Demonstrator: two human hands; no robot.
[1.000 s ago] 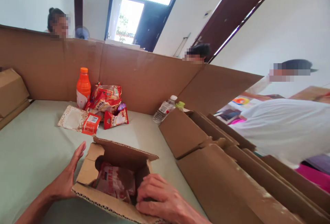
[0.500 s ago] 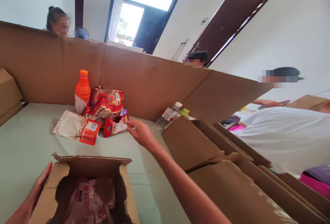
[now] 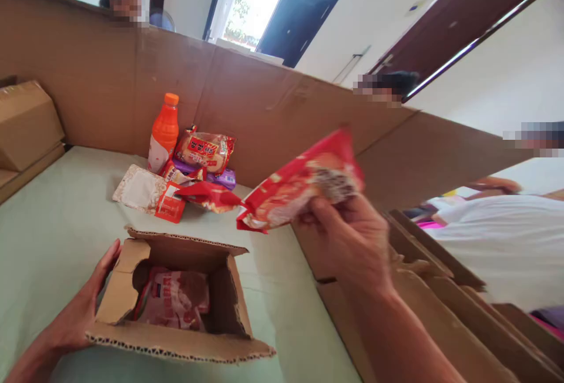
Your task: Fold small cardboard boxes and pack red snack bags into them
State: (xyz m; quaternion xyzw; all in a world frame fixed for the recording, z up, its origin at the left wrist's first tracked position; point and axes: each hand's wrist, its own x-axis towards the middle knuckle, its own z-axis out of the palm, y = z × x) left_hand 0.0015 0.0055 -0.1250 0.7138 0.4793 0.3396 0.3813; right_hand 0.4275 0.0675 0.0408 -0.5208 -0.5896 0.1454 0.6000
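Note:
My right hand [image 3: 348, 236] grips a red snack bag [image 3: 304, 186] between thumb and fingers, held up above the table. Another red snack bag [image 3: 211, 196] lies just beyond its lower tip; whether the two touch I cannot tell. My left hand [image 3: 86, 306] is against the left side of an open cardboard box [image 3: 110, 303], with part of its fingers hidden. Inside the box lies a red and clear snack packet [image 3: 176, 301]. Farther back are an orange bottle [image 3: 164, 133], a rice cracker bag [image 3: 207, 151], a purple packet [image 3: 227, 177] and a white-and-red pouch [image 3: 150, 192].
A tall cardboard wall [image 3: 259, 113] runs along the back of the green-covered table [image 3: 57, 242]. Cardboard boxes [image 3: 29, 124] stand at the left, and cardboard pieces [image 3: 418, 306] are stacked at the right. Several people are beyond the wall, one in a white shirt [image 3: 506, 236].
My right hand has lifted a red snack bag from the pile and brought it up and to the right. The view has shifted, and more of the box shows beside my left hand.

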